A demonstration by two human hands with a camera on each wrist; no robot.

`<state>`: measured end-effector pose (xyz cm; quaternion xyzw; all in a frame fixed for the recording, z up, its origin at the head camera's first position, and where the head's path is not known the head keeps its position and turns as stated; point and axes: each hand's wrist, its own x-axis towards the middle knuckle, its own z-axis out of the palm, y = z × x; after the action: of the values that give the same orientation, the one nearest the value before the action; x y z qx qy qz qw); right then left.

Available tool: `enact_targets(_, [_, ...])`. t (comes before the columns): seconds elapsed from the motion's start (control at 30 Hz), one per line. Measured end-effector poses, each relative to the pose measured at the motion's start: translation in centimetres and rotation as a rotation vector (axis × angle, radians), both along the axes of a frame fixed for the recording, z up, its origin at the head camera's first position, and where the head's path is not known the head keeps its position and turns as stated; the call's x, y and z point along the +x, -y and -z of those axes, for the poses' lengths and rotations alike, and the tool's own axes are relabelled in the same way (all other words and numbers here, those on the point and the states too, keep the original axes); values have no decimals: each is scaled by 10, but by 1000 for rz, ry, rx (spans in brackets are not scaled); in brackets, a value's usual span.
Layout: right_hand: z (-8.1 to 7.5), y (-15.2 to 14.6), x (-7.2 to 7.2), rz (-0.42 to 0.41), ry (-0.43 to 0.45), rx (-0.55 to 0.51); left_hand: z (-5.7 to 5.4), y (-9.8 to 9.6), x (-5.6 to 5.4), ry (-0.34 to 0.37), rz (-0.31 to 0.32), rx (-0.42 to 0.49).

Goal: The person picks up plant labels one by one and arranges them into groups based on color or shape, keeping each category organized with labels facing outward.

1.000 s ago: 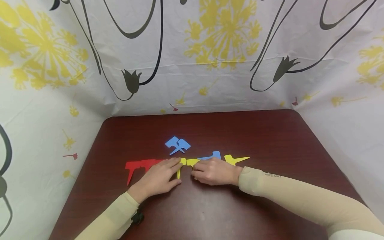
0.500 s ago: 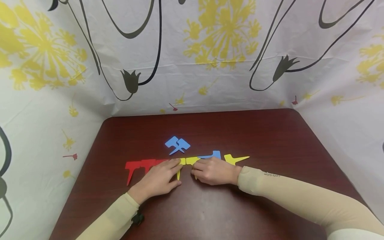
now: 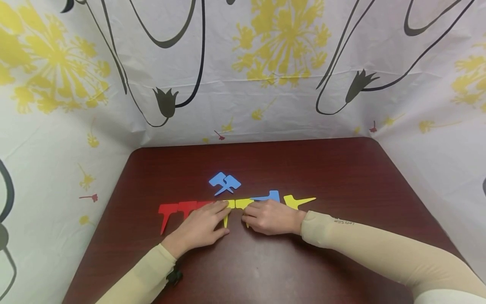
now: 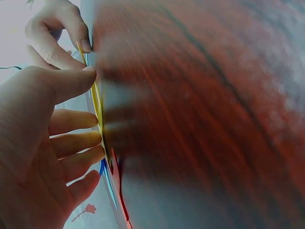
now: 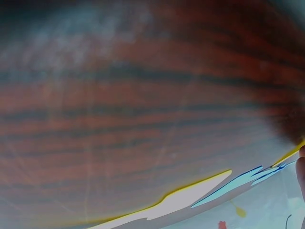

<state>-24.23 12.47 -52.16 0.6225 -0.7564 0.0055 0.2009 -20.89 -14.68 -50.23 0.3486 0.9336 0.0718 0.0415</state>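
T-shaped plastic plant labels lie in a row across the table. My left hand point(image 3: 203, 223) rests with extended fingers over the row, covering part of the red labels point(image 3: 187, 207) and touching a yellow label point(image 3: 230, 204). Beside it, my right hand point(image 3: 269, 217) has curled fingers and pinches the stem of a second yellow label point(image 3: 243, 203), its head right at the first one's edge. In the left wrist view, the left fingertips point(image 4: 97, 138) press along the labels. Behind the right hand lies a blue label point(image 3: 273, 196), partly hidden.
Two overlapping blue labels point(image 3: 225, 182) lie farther back on the dark red-brown table point(image 3: 311, 169). Another yellow label point(image 3: 292, 202) lies just beyond the right wrist, its stem pointing right. A patterned white cloth point(image 3: 228, 101) surrounds the table's back and sides.
Both hands stay almost in place. A little more of the yellow label's stem tip shows below my right fingers than one second ago.
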Motion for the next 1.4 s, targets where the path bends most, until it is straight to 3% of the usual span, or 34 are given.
enact_targets(0.63, [-3, 2, 0, -2, 41, 4, 1, 4, 1, 1, -3, 13])
enact_targets(0.87, [-14, -7, -9, 95, 55, -11, 1, 4, -1, -18, 11, 25])
enact_targets(1.13, [-26, -21, -17, 190, 147, 92, -1, -11, -2, -37, 57, 38])
enact_targets(1.4, [-34, -48, -26, 260, 206, 175, -1, -26, -1, -44, 38, 16])
